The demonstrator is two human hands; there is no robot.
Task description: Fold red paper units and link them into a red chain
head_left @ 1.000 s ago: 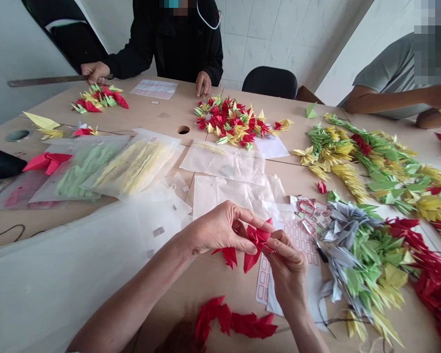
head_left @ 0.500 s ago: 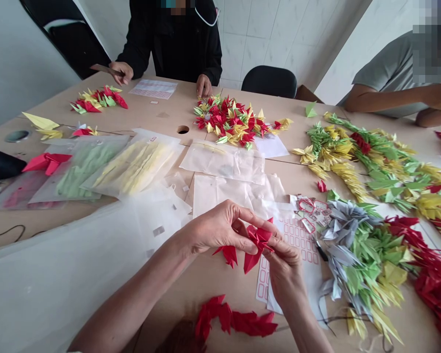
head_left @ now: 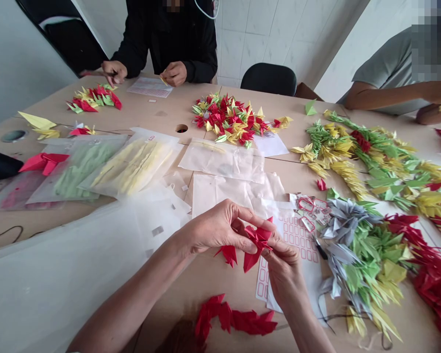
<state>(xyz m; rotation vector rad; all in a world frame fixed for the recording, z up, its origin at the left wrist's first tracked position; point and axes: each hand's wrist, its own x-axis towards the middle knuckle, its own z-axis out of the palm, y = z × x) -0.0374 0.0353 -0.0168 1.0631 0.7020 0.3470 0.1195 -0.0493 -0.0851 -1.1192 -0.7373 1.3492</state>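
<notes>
Between my two hands is a red folded-paper piece [head_left: 256, 241], raised above the table near the front. My left hand [head_left: 224, 225] pinches its left side with thumb and fingers. The fingertips of my right hand [head_left: 284, 260] grip its right side. Another red paper piece [head_left: 228, 255] shows just below my left hand; whether it joins the held one is hidden. On the table beneath lies a curved row of red folded pieces [head_left: 252, 322]. A sheet of red-outlined labels [head_left: 301, 240] lies partly behind my right hand.
To the right are heaps of grey, green and yellow folded paper [head_left: 356, 274] and a red heap [head_left: 433, 279]. Plastic bags of yellow [head_left: 130, 166] and green strips lie left. Across the table a person in black [head_left: 172, 44] handles paper, near a mixed pile [head_left: 231, 117].
My hands keep their grip with hardly any movement. The person in black has moved a hand from the mixed pile to the label sheet, now holding something small and yellow.
</notes>
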